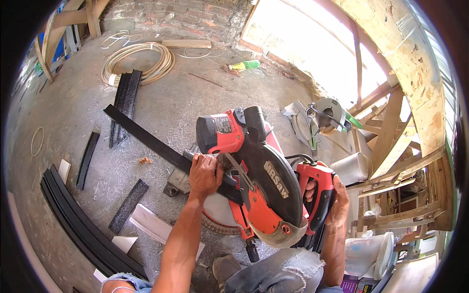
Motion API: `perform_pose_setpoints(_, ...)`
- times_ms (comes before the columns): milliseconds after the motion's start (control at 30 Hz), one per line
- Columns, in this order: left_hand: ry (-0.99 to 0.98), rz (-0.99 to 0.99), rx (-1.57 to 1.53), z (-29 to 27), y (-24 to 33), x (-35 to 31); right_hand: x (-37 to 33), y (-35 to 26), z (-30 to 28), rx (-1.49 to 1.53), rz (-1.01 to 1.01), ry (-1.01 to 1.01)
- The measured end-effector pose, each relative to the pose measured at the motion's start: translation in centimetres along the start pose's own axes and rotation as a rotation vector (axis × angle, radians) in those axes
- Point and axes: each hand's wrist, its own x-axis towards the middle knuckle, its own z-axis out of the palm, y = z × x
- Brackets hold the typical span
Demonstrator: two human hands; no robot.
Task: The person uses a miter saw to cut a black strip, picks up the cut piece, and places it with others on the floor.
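Note:
A red and black miter saw (273, 180) stands on the floor in front of me, its head over the base. My right hand (336, 201) is wrapped round the saw's red handle, fingers through the grip. My left hand (205, 175) is closed over a long black profile strip (151, 141), pressing it against the saw near the blade guard. The strip runs from under the saw head out to the far left. The blade itself is mostly hidden by its guard.
More black strips (80, 224) and white offcuts (146, 222) lie at the left. Farther back are a coiled hose (163, 73), a green bottle (250, 64) and a second miter saw (330, 117). Buckets (371, 256) and timber stand at the right.

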Motion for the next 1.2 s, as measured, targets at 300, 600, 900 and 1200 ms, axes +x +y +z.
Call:
perform_pose_setpoints(300, -0.012, -0.004, 0.003, -0.4, 0.2, 0.1, 0.1, -0.1, 0.3, -0.024, -0.038, -0.005)
perform_pose_setpoints(600, 0.01, 0.005, -0.001, -0.3, 0.0, 0.1, 0.6, 0.0, 0.3, -0.07, -0.056, 0.015)
perform_pose_setpoints(900, 0.015, 0.0, -0.01, -0.3, 0.1, 0.2, 0.5, -0.1, 0.1, -0.088, -0.044, -0.008)
perform_pose_setpoints(1200, -0.017, -0.013, 0.001, -0.2, 0.0, 0.1, -0.7, -1.0, 1.1, -0.311, 0.008, 0.175)
